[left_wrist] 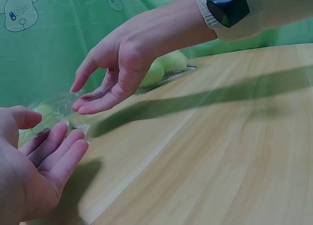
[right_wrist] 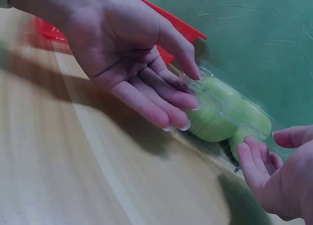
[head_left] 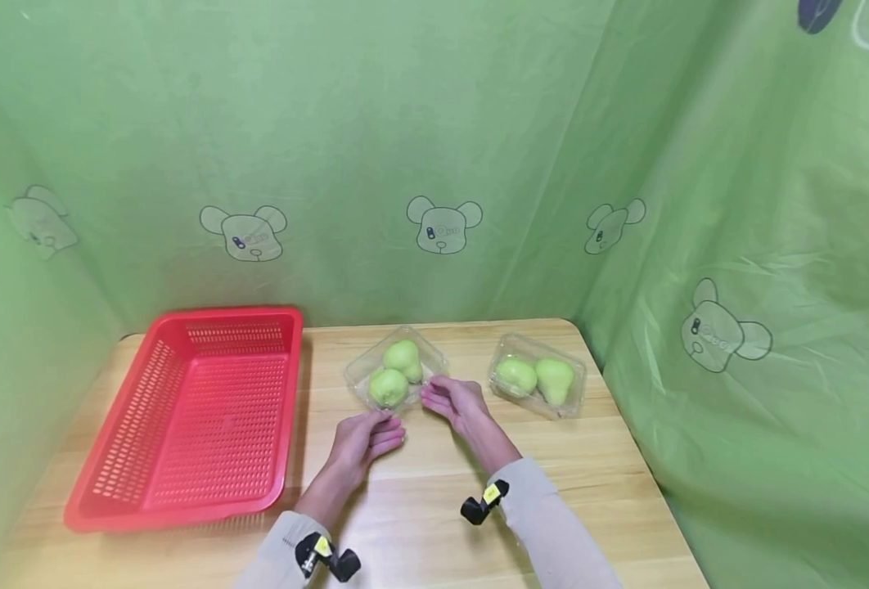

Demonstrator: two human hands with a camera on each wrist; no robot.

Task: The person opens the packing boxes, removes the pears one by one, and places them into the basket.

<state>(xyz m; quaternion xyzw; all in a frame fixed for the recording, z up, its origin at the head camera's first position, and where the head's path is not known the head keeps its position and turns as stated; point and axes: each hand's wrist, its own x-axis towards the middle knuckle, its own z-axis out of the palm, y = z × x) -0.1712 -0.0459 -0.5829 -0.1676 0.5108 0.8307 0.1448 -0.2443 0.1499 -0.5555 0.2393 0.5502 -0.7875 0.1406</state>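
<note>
A clear plastic box (head_left: 361,372) holding two green pear-like fruits (head_left: 388,387) lies at the middle back of the table. My left hand (head_left: 366,438) is at its front corner, thumb tip by the plastic edge and fingers loosely bent below. At the box's right front side is my right hand (head_left: 464,405), palm turned inward. The right wrist view has the left thumb at the rim of the box (right_wrist: 220,102), with a gap between thumb and fingers; the right hand (right_wrist: 288,176) is also parted there. Whether fingertips touch the plastic is unclear.
A red perforated basket (head_left: 221,425) stands on the left of the wooden table (head_left: 420,507). Another clear box with two green fruits (head_left: 555,380) lies at the back right. A green curtain (head_left: 346,147) with bear faces hangs behind and at the sides.
</note>
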